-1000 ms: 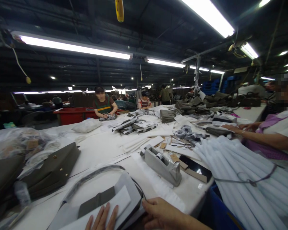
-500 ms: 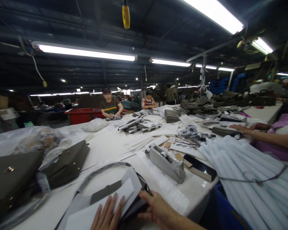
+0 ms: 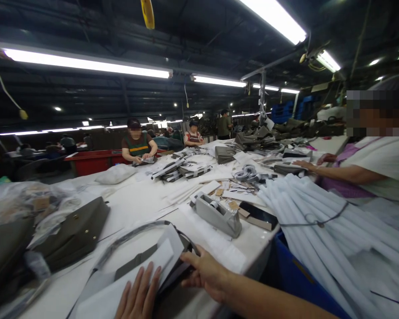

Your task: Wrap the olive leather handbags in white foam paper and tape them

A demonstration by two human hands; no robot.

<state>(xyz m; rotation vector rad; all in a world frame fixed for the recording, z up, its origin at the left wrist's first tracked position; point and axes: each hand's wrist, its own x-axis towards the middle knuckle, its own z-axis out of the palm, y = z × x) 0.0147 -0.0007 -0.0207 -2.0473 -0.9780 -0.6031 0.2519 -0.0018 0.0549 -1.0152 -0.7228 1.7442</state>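
Observation:
A dark olive handbag [image 3: 135, 262] lies at the table's near edge. Its long handle [image 3: 118, 241], wrapped in a pale covering, arches over the table. White sheets [image 3: 103, 294] cover much of the bag. My left hand [image 3: 138, 292] rests flat on these sheets, fingers stretched out. At the bag's right side, my right hand [image 3: 204, 271] grips the edge between thumb and fingers, close to the handle's end. What exactly lies between those fingertips is partly hidden.
A grey tape dispenser [image 3: 217, 217] and a phone [image 3: 259, 215] lie beyond my right hand. Olive bags [image 3: 71, 232] stand left. White foam tubes [image 3: 306, 221] fill a blue bin [image 3: 294, 266] on the right. A co-worker [image 3: 379, 164] sits close by there.
The view has turned right, showing more of the co-worker there. Both hands keep about the same places on the bag and its sheets.

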